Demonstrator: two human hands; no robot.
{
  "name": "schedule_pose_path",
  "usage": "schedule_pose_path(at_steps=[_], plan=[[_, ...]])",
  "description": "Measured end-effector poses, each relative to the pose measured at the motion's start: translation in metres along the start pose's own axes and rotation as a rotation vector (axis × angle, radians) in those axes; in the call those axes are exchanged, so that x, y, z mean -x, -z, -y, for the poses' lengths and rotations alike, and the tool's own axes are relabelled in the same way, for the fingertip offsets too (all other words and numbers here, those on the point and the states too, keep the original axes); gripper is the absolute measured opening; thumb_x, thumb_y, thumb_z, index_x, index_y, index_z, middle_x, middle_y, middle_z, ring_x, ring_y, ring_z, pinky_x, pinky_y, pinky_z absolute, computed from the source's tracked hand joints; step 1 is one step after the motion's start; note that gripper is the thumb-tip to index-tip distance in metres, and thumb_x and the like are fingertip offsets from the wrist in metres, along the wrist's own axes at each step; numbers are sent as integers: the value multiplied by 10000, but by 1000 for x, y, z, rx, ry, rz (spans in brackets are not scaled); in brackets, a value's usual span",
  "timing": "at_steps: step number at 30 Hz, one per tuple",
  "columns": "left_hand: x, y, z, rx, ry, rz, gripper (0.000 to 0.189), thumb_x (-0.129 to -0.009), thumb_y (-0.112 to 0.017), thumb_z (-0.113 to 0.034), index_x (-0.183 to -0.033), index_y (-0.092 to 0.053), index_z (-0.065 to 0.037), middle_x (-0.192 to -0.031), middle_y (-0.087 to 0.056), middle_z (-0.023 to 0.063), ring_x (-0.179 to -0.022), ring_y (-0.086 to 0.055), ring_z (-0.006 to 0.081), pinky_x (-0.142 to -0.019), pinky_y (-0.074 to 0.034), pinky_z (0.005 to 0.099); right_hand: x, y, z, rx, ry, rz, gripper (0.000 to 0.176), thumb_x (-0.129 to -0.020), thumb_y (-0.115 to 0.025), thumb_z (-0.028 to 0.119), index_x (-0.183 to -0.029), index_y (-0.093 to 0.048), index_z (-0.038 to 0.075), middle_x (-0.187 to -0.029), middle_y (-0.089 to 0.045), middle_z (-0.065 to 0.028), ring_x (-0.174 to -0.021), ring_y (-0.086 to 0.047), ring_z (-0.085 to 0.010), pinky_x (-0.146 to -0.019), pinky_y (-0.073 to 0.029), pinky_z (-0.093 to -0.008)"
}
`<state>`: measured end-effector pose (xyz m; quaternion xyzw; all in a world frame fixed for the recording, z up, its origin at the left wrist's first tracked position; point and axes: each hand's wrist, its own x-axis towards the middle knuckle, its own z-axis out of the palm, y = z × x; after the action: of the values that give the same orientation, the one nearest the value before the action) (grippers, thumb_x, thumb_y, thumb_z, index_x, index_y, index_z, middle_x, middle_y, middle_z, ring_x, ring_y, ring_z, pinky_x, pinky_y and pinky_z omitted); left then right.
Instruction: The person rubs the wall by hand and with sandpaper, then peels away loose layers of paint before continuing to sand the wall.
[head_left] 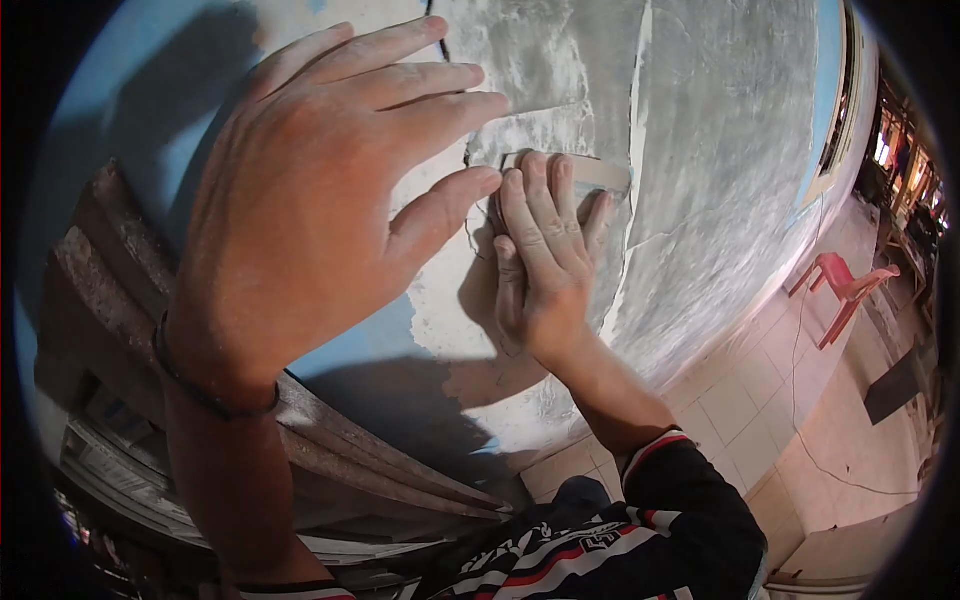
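- While the left hand [320, 200] lies open on the wall [720, 150], seemingly for support,
- right hand [545, 260] clamps a sanding block [592, 172] flat against it, fingers together.

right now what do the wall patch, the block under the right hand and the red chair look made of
Wall patch: grey plaster or filler, matte and chalky, streaked and cracked. Block under the right hand: flat, tan, dull, perhaps sandpaper or wood; mostly covered by fingers, so unsure. Red chair: likely moulded plastic, one even colour, slight sheen.
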<state>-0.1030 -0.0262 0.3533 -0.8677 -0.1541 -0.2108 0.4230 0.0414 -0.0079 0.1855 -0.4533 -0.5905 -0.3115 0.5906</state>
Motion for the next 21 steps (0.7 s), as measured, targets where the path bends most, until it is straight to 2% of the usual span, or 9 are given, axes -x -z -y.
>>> schedule_pose_path(at_steps=[2, 5, 7, 9, 13, 16, 19, 21], plan=[[4, -2, 3, 44, 23, -2, 344, -821, -623, -233, -1151, -613, -135, -1226, -574, 59, -1250, -434, 253, -1048, -290, 465, 10, -3, 1, -20, -20, 15, 460, -796, -621, 147, -1237, -538, 42, -1299, -503, -145, -1226, -447, -360, -1008, -201, -606], [7, -2, 2, 48, 28, -2, 336, -827, -613, -221, -1150, -612, -129, -1232, -571, 58, -1257, -428, 248, -1050, -284, 469, 99, -6, 2, -61, -107, 193, 411, -786, -622, 172, -1165, -577, 18, -1241, -541, -165, -1199, -466, -375, -995, -200, -628], [7, -3, 2, 37, 30, -1, 332, -830, -608, -215, -1149, -612, -125, -1232, -570, 60, -1258, -427, 248, -1052, -281, 469, 119, -6, 2, -53, -94, 224, 388, -789, -615, 182, -1136, -586, 10, -1214, -556, -170, -1162, -492, -376, -970, -206, -636], [7, -4, 1, 39, 27, 1, 328, -831, -605, -212, -1147, -613, -123, -1231, -571, 60, -1259, -426, 248, -1052, -280, 467, 120, -7, -2, -56, -67, 205, 394, -791, -613, 184, -1144, -582, 12, -1219, -553, -169, -1149, -499, -377, -954, -209, -640], [6, -4, 2, 47, 27, -2, 322, -830, -605, -211, -1139, -617, -121, -1228, -573, 54, -1258, -427, 246, -1050, -285, 459, 38, -5, -2, -23, -48, 35, 436, -806, -593, 164, -1213, -544, 16, -1279, -510, -174, -1189, -470, -384, -975, -180, -636], [6, -1, 3, 49, 20, -1, 317, -828, -605, -206, -1132, -620, -117, -1224, -577, 47, -1256, -429, 241, -1046, -291, 453, 40, -3, 4, -24, -95, 59, 446, -807, -592, 167, -1227, -539, 24, -1304, -493, -168, -1221, -447, -374, -989, -184, -629], [7, 0, 4, 60, 30, -9, 312, -827, -603, -198, -1127, -621, -112, -1218, -581, 43, -1252, -433, 237, -1041, -297, 449, 105, -3, 3, -51, -158, 172, 462, -811, -592, 172, -1248, -527, 40, -1316, -488, -150, -1240, -433, -362, -1007, -185, -608], [6, 1, 4, 63, 43, -16, 309, -827, -601, -191, -1124, -622, -109, -1213, -585, 43, -1249, -436, 236, -1039, -299, 446, 105, -4, 1, -55, -127, 176, 465, -815, -590, 176, -1257, -522, 50, -1315, -492, -142, -1238, -435, -359, -1006, -189, -607]])
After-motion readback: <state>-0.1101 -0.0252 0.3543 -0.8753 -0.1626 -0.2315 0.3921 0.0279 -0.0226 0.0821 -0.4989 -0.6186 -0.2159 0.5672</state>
